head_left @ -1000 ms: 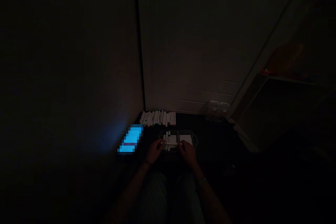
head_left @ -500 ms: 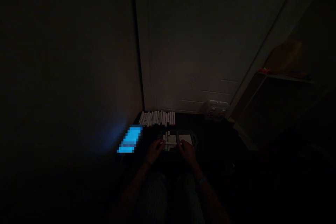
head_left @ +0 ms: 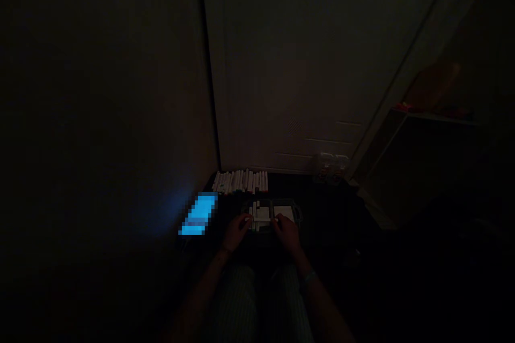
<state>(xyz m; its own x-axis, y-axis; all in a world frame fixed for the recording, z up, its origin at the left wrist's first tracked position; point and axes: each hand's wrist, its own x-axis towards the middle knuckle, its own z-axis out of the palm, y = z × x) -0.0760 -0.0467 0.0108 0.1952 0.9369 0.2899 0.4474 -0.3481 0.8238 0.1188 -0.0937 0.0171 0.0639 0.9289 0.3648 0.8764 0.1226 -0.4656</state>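
Between my two hands a white marker (head_left: 263, 220) lies sideways. My left hand (head_left: 238, 227) pinches its left end, and my right hand (head_left: 285, 228) pinches the other. Below the marker is an open clear plastic case (head_left: 298, 213) with a carry handle on its right side. A few white markers (head_left: 254, 208) stand lengthwise in its left part, close to my left fingers. Pale sheets (head_left: 284, 212) line the case's middle and right parts. Darkness hides the fingertips' detail.
Behind the case a row of several white markers (head_left: 241, 181) lies on the dark table (head_left: 330, 214). A glowing, pixelated screen (head_left: 199, 214) is at the left. Clear plastic packages (head_left: 332, 167) lean against the back wall (head_left: 257, 91). A shelf unit (head_left: 434, 116) stands at the right.
The view has shifted very slightly. Both hands keep the same hold on the marker above the case, and nothing else has visibly moved.
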